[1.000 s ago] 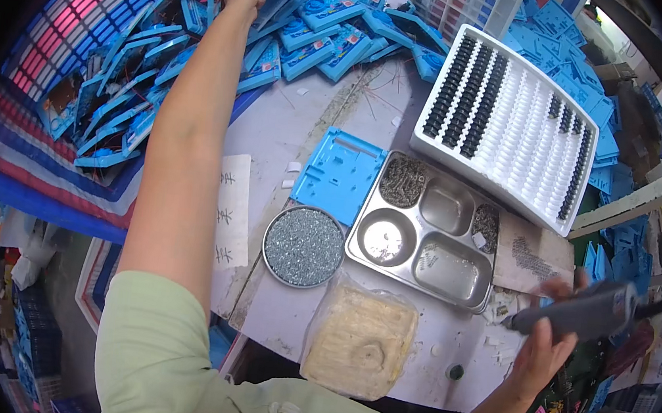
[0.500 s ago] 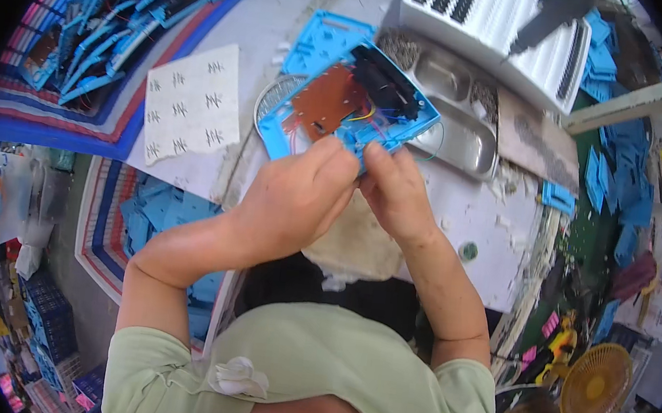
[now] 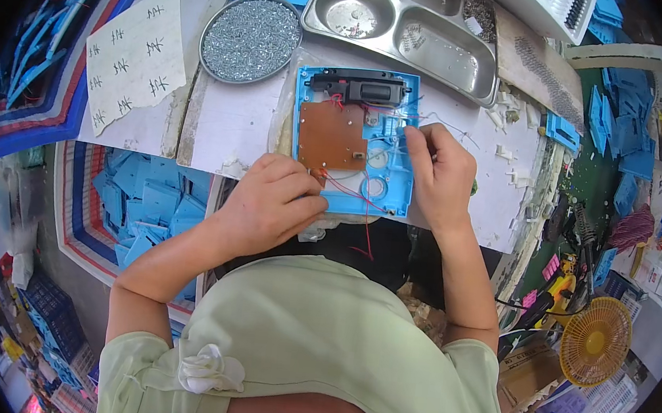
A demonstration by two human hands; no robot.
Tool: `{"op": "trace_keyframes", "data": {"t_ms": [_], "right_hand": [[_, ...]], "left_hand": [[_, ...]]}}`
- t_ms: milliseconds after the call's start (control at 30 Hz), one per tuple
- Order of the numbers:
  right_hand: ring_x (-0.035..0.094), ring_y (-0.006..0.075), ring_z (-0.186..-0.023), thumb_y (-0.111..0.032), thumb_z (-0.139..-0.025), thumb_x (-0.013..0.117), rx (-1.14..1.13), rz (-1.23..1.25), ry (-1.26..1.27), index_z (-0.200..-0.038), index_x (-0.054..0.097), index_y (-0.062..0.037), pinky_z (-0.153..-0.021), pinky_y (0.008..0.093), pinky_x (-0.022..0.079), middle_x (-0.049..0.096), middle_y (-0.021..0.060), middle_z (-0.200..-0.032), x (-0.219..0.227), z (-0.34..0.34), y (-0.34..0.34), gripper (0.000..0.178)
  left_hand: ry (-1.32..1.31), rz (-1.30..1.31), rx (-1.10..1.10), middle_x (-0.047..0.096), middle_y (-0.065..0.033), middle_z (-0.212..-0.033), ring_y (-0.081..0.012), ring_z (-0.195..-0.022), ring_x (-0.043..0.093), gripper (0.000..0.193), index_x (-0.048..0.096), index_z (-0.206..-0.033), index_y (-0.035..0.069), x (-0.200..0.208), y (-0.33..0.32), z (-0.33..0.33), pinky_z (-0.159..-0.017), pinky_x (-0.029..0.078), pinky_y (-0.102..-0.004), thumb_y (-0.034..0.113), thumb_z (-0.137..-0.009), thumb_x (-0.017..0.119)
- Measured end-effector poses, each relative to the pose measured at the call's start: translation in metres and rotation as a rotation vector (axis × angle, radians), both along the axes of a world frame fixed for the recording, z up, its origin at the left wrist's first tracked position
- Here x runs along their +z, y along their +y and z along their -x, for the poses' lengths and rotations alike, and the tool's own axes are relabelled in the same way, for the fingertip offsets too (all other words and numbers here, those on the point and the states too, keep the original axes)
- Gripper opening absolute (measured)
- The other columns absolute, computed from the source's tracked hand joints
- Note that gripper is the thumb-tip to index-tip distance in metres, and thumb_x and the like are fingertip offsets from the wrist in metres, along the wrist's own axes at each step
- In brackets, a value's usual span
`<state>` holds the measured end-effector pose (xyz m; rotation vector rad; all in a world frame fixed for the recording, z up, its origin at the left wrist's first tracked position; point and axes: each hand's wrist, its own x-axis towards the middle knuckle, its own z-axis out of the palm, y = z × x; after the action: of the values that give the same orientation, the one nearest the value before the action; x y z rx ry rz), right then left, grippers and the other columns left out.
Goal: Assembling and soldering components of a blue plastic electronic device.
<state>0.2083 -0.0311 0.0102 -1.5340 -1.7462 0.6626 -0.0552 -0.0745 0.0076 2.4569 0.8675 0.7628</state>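
Note:
A blue plastic housing (image 3: 406, 190) lies open side up in front of me at the table's near edge. Inside it sit a brown circuit board (image 3: 329, 139), a long black part (image 3: 374, 91) along the far side, and round openings at the right. Red wires (image 3: 366, 234) trail over the near edge. My left hand (image 3: 272, 201) is closed at the near left corner, fingers bent over the housing beside the board. My right hand (image 3: 441, 177) pinches the right edge between thumb and forefinger, its other fingers curled. The undersides of both grips are hidden.
A round dish of small metal screws (image 3: 251, 40) and a steel compartment tray (image 3: 450, 47) stand beyond the housing. Marked paper (image 3: 134, 56) lies left. Blue parts (image 3: 148, 197) fill a striped bag at lower left. A yellow fan (image 3: 595, 341) stands at right.
The housing was tilted up in both hands; now it lies flat, with my hands apart at its two sides. The view has shifted, and a dark pointed tool at upper right is out of sight.

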Motion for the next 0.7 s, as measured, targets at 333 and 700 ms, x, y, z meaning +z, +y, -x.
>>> {"op": "trace_keyframes", "data": {"t_ms": [333,700], "right_hand": [[0.058,0.0244,-0.059,-0.028,-0.085,0.079,0.156,0.074,-0.282,-0.078,0.065,-0.0065,-0.055,0.036,0.046,0.064,0.0086,-0.07,0.004,-0.013,0.032,0.027],[0.065,0.0284,-0.061,-0.035,-0.091,0.073,0.126,0.26,-0.238,-0.119,0.066,-0.0061,-0.059,0.0382,0.05,0.071,0.0111,-0.087,0.032,-0.028,0.014,0.041]], "left_hand": [[0.225,0.099,-0.05,0.062,-0.0046,-0.092,-0.0259,-0.094,0.061,0.022,0.066,-0.089,0.01,0.025,0.024,0.012,-0.085,0.046,-0.0411,0.012,-0.073,0.081],[0.156,0.159,-0.027,0.056,-0.0107,-0.109,-0.0296,-0.1,0.055,0.067,0.057,-0.132,0.006,0.032,0.022,-0.03,-0.092,0.038,-0.0437,0.017,-0.072,0.084]]}}
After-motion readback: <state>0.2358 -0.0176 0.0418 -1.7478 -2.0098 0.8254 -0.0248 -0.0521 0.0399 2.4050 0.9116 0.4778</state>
